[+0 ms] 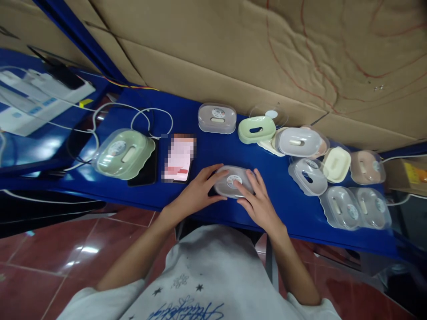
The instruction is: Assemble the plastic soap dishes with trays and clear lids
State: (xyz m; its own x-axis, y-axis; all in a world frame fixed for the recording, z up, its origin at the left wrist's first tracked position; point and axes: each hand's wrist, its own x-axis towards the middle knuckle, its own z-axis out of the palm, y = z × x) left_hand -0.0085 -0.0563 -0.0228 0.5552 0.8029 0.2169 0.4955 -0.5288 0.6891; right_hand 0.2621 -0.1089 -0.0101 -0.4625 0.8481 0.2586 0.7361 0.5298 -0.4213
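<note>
A clear plastic soap dish lid (227, 188) with a round white sticker lies at the front of the blue table, between my hands. Whether a dish sits under it I cannot tell. My left hand (206, 186) grips its left end, thumb along the near edge and fingers on the far side. My right hand (258, 195) holds the right end, with one finger touching the sticker. Nearest on the left is a phone (179, 158) with a lit, partly blurred screen. Behind my hands stands a grey soap dish (217, 119) under a clear lid.
A lidded green soap dish (124, 154) rests on a dark flat object (147, 171) at the left, near white cables (151, 111). An open green dish (256, 129) and several grey, cream and pink dishes (336, 164) crowd the right. Cardboard (216, 49) backs the table.
</note>
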